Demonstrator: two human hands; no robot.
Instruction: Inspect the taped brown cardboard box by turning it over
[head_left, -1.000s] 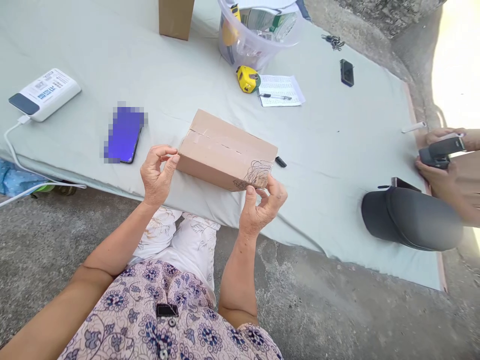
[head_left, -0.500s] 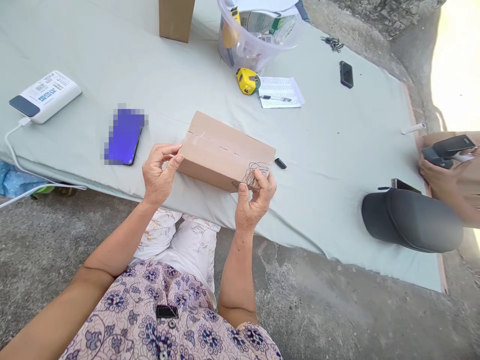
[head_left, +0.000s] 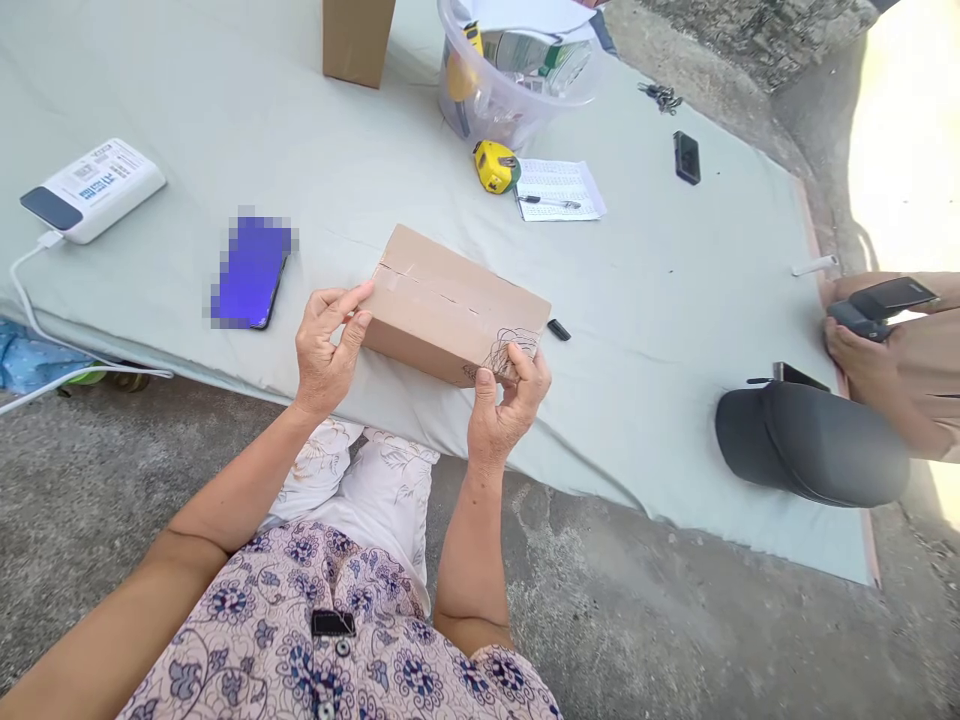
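A brown cardboard box lies on the cloth-covered table in front of me, with dark scribbled lines on its right end. At the box's left end, my left hand grips the edge between thumb and fingers. My right hand holds the near right corner, thumb on the side and fingers over the scribble. Just past the right end lies a small black cap. A phone with a blurred violet screen rests to the left of the box.
Behind the box are a yellow tape measure, a paper sheet with a pen, and a filled plastic tub. A white power bank sits left. A black case stands right, near another person's hand holding a device.
My left hand has shifted slightly right along the box's left end, its index finger now over the top edge. The right hand keeps its hold. The view has turned a little.
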